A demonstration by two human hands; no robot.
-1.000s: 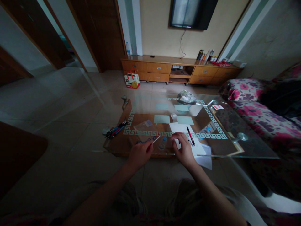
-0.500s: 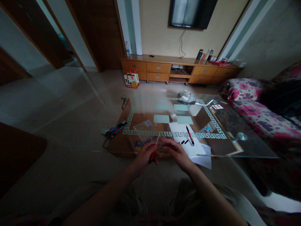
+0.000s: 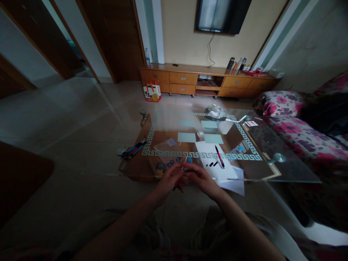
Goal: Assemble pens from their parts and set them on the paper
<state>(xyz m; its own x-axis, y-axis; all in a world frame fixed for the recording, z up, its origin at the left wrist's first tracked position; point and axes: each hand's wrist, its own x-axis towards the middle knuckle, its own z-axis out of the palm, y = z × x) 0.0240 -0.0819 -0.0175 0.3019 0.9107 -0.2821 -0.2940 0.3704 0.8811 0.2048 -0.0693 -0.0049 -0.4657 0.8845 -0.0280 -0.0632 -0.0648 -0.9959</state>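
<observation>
Head-worn camera, looking forward and steeply down across a glass table [image 3: 187,146] into the room.
The single view is starting at the person's own head, so the forearms are rising from the bottom edge and the left hand [image 3: 167,178] and right hand [image 3: 202,178] are showing near the lens, below the middle. The table is lying just past them; the wooden cabinet [image 3: 182,89] is standing well behind, and the top edge is cutting off the wall-mounted television [image 3: 223,16]. The lens is taking in a wide field, reaching a brown door [image 3: 111,40] at left and a floral sofa [image 3: 289,125] at right, with upright lines leaning outward.
</observation>
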